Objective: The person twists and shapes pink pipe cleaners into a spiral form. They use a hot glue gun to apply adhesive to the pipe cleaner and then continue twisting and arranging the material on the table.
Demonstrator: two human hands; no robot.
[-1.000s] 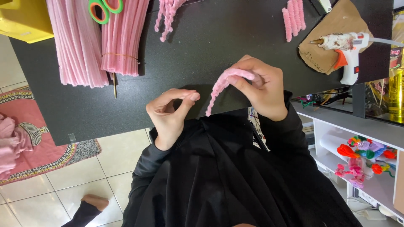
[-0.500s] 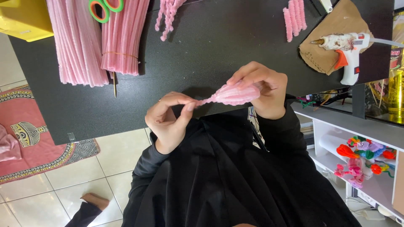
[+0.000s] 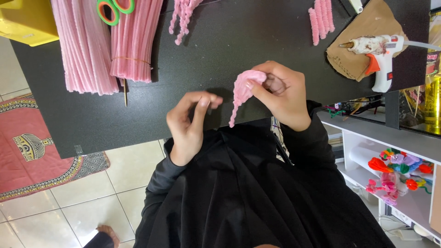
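My right hand (image 3: 281, 94) pinches a coiled pink pipe cleaner piece (image 3: 241, 89) over the near edge of the black table (image 3: 220, 55); its twisted tail hangs down toward my lap. My left hand (image 3: 189, 121) is just left of it, fingers curled together and touching nothing, a small gap from the pink tail. Both sleeves are black.
Bundles of pink pipe cleaners (image 3: 108, 43) lie at the table's far left with green-and-orange scissors (image 3: 115, 8) on top. A thin wooden stick (image 3: 125, 92) lies below them. A glue gun (image 3: 376, 50) rests on cardboard (image 3: 363, 27) at right. Twisted pink pieces (image 3: 320, 20) lie at the back. White shelves (image 3: 390, 170) hold colourful craft flowers.
My left hand has let go of the pink tail and drawn back to the left. The piece, stretched between both hands before, now hangs from my right hand alone.
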